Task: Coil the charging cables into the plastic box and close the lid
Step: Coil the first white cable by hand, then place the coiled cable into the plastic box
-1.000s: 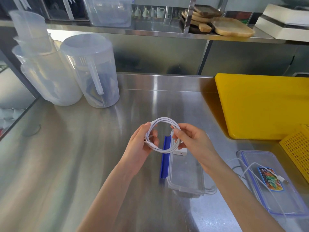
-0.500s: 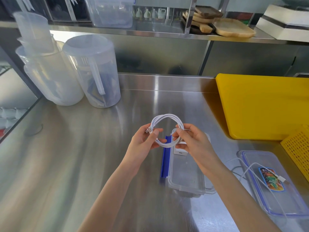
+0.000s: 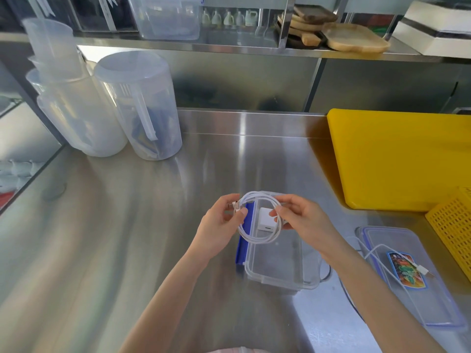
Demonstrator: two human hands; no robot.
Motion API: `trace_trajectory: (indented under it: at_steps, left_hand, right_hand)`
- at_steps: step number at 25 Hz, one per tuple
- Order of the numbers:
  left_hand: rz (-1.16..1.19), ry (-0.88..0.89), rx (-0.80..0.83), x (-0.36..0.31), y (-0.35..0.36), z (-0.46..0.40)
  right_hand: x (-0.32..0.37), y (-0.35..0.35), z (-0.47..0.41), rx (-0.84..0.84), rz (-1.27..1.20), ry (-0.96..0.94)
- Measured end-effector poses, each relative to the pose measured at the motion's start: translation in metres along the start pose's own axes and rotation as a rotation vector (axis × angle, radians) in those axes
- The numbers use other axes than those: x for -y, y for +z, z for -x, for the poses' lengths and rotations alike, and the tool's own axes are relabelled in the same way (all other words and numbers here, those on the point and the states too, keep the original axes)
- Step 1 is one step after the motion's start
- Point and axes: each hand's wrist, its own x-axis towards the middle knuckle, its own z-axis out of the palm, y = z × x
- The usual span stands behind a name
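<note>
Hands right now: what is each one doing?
Left hand: closed on the coiled cable, pinching it near its plug end.
Right hand: closed on the same coil's opposite side.

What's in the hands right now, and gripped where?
Coiled white cable: left hand pinches the plug-end side, right hand the opposite side.

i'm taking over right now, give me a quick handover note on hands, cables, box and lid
Left hand and right hand both pinch the coiled white cable, held just above the open plastic box.
A white charger block shows through the coil; whether it sits in the box is unclear.
The lid lies on the counter to the right, with a second cable loose across it.
Done: first cable coiled.
Left: lower the coil in, coil the second cable, close the lid.
</note>
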Motion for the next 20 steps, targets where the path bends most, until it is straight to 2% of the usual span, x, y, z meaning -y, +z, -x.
trace_trajectory:
  at_steps: [4, 7, 11, 16, 20]
  left_hand:
    - [-0.083, -0.056, -0.017, 0.013, 0.024, 0.001]
    - [-0.316, -0.013, 0.013, 0.020, 0.044, 0.005]
    - [-0.621, -0.025, 0.133, 0.025, 0.068, 0.001]
    - [-1.014, -0.070, 0.228, 0.024, 0.085, -0.006]
    - [-1.298, -0.066, 0.311, 0.023, 0.097, -0.015]
  right_hand:
    - [-0.022, -0.021, 0.001, 0.025, 0.074, 0.040]
    - [-0.043, -0.037, 0.003, 0.059, 0.275, 0.061]
    - [-0.067, -0.044, 0.003, 0.121, 0.563, 0.053]
    - [-0.073, -0.039, -0.007, 0.170, 0.903, -0.106]
    - [-0.073, -0.033, -0.017, 0.252, 1.130, -0.150]
